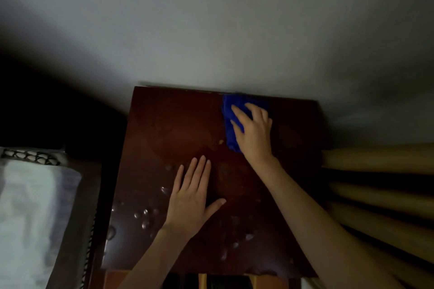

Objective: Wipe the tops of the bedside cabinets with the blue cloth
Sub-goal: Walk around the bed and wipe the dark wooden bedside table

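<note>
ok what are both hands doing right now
Left hand: open, flat on the cabinet top.
Right hand: open, pressing the blue cloth.

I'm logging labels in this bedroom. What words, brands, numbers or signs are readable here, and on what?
None: no lettering shows on the blue cloth under the right hand, the cabinet top where the left hand rests, the wall, the bedding or the curtain in this dim view.

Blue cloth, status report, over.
Right hand pressing blue cloth on cabinet top, far edge. Left hand flat on top. Shiny spots near left.
</note>
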